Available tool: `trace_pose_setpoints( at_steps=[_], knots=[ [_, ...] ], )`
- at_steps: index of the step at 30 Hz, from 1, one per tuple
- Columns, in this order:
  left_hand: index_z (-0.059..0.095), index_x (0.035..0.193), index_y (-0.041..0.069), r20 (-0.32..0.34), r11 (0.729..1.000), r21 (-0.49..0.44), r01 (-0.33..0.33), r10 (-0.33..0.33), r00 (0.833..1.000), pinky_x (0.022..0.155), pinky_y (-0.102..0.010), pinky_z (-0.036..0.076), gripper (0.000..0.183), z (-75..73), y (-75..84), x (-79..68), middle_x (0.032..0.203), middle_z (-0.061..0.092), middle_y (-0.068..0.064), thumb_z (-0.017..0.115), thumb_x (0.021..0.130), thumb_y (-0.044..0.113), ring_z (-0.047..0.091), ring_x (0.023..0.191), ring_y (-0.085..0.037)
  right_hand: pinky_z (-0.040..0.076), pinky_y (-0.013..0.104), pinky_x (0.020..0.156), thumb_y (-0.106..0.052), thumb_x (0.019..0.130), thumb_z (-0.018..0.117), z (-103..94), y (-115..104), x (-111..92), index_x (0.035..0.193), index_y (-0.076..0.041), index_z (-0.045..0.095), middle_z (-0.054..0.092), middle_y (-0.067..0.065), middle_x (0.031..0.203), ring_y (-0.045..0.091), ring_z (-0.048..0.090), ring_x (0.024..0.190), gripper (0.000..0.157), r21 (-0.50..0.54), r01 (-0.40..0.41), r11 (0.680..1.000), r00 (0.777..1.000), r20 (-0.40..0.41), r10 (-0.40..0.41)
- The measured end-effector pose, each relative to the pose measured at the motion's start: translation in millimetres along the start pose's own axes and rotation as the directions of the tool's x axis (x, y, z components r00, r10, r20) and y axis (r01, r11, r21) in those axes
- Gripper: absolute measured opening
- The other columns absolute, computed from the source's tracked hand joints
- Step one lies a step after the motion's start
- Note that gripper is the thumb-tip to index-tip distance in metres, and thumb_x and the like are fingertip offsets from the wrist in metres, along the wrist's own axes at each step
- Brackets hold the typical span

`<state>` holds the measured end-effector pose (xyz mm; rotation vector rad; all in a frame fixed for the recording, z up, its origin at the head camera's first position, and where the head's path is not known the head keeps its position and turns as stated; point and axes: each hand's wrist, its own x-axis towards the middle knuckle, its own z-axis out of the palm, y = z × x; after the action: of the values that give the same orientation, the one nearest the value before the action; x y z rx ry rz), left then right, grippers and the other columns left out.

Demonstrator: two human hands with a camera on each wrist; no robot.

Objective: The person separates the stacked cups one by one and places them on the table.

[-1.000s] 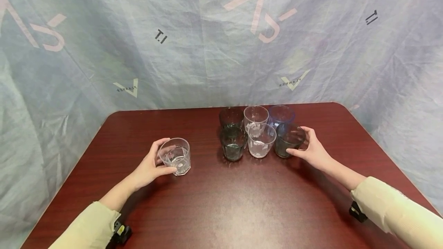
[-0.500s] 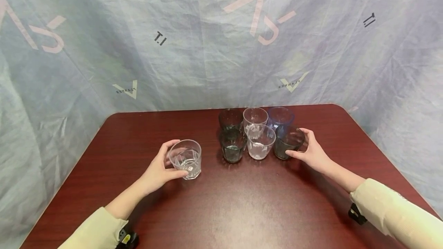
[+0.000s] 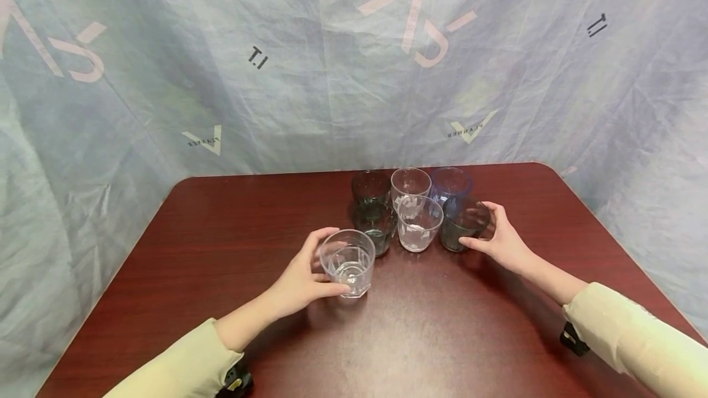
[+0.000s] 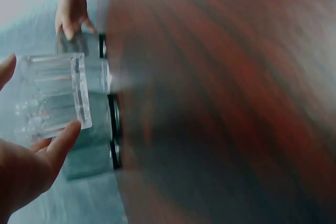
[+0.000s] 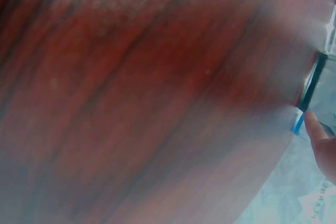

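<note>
My left hand (image 3: pixel 303 275) grips a clear faceted glass (image 3: pixel 348 266) between thumb and fingers, held upright in front of the dark glass at the near left of a group. In the left wrist view this clear glass (image 4: pixel 55 95) shows its thick base, clear of the table. My right hand (image 3: pixel 500 241) holds a dark grey glass (image 3: pixel 458 232) at the group's near right corner, thumb on its near side. Between the two stands a clear glass (image 3: pixel 417 232), with a dark greenish glass (image 3: pixel 381 229) to its left. In the right wrist view the thumb (image 5: pixel 317 135) lies by the dark glass's base.
Behind the near row stand a dark glass (image 3: pixel 370 184), a clear glass (image 3: pixel 410 180) and a blue-tinted glass (image 3: pixel 451 180). All are packed close together on the reddish-brown table (image 3: pixel 232 214). A printed grey cloth (image 3: pixel 332 78) hangs behind the table's far edge.
My left hand has carried the clear glass to the right and slightly nearer, up to the group of glasses. My right hand has stayed on the dark grey glass.
</note>
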<state>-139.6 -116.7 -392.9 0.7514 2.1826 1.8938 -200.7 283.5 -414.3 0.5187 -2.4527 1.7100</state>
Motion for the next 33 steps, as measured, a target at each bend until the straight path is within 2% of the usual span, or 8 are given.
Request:
trace_pose_setpoints(
  at_steps=[7, 13, 22, 28, 33],
  knots=[
    [0.029, 0.144, 0.013, 0.01, 0.999, 0.003, 0.035, -0.035, 0.999, 0.081, -0.034, 0.054, 0.088, 32.1, -1.0, 4.7, 0.138, 0.051, -0.018, 0.084, 0.075, 0.004, 0.053, 0.117, -0.042, 0.049, 0.017, 0.079, 0.012, 0.081, 0.071, 1.1, 0.1, -1.2, 0.135, 0.007, 0.018, 0.042, 0.031, 0.13, 0.004, 0.055, 0.11, 0.076, -0.002, 0.014, 1.0, 1.0, 0.003, -0.014],
    [0.028, 0.144, 0.016, 0.012, 0.999, 0.03, 0.037, -0.038, 0.999, 0.083, -0.036, 0.053, 0.09, 47.5, -3.2, 9.7, 0.138, 0.052, -0.012, 0.085, 0.075, 0.006, 0.055, 0.117, -0.036, 0.049, 0.016, 0.079, 0.013, 0.081, 0.071, 2.1, 0.0, -1.3, 0.134, 0.008, 0.018, 0.042, 0.032, 0.129, 0.004, 0.056, 0.109, 0.075, -0.001, 0.02, 1.0, 1.0, 0.0, -0.02],
    [0.027, 0.144, 0.018, 0.004, 0.996, 0.063, 0.059, -0.06, 0.998, 0.087, -0.049, 0.05, 0.089, 58.4, -12.1, 14.7, 0.14, 0.049, -0.017, 0.084, 0.076, 0.006, 0.052, 0.121, -0.037, 0.049, 0.015, 0.079, 0.013, 0.081, 0.07, 1.2, -0.5, -1.5, 0.134, 0.008, 0.018, 0.042, 0.032, 0.13, 0.002, 0.055, 0.109, 0.075, -0.003, 0.024, 1.0, 1.0, 0.006, -0.024],
    [0.026, 0.143, 0.018, -0.006, 0.993, 0.078, 0.088, -0.088, 0.996, 0.089, -0.05, 0.049, 0.089, 60.6, -11.2, 16.6, 0.141, 0.048, -0.016, 0.083, 0.076, 0.006, 0.05, 0.125, -0.034, 0.049, 0.016, 0.079, 0.013, 0.081, 0.07, 1.4, 0.2, -1.6, 0.135, 0.008, 0.018, 0.042, 0.032, 0.13, 0.003, 0.055, 0.109, 0.075, -0.002, 0.024, 1.0, 1.0, 0.008, -0.024],
    [0.024, 0.144, 0.017, 0.003, 0.994, 0.077, 0.083, -0.084, 0.996, 0.088, -0.048, 0.05, 0.09, 60.6, -11.8, 16.6, 0.141, 0.047, -0.018, 0.083, 0.077, 0.006, 0.048, 0.126, -0.035, 0.05, 0.017, 0.079, 0.012, 0.081, 0.071, 1.5, 1.0, -1.9, 0.135, 0.007, 0.018, 0.044, 0.028, 0.129, 0.004, 0.056, 0.109, 0.075, 0.006, 0.02, 1.0, 1.0, 0.005, -0.02]
  ],
)
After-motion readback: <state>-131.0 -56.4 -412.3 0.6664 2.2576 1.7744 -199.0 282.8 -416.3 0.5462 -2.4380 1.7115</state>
